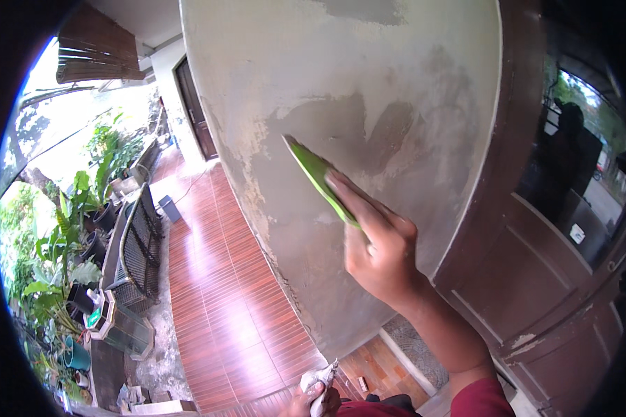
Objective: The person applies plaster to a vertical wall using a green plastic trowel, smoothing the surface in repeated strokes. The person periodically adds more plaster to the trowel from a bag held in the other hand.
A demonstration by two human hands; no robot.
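Uneven pressure could score the patched wall (257, 76).
Your right grip (386, 240) pinches the green putty spreader (316, 174) before the wall's middle; tilting it too steeply might gouge the grey filler (334, 119). Below the wall, your left grip (301, 405) clasps a whitish lump (317, 379), droppable if loosened.

Dk red slv (481, 399), short, R arm; R forearm (448, 325) & hands (382, 254) bare.

right hand (386, 250) raised, forearm (455, 333) slanting, fingers (362, 206) clasped; left hand (302, 403) low, curled
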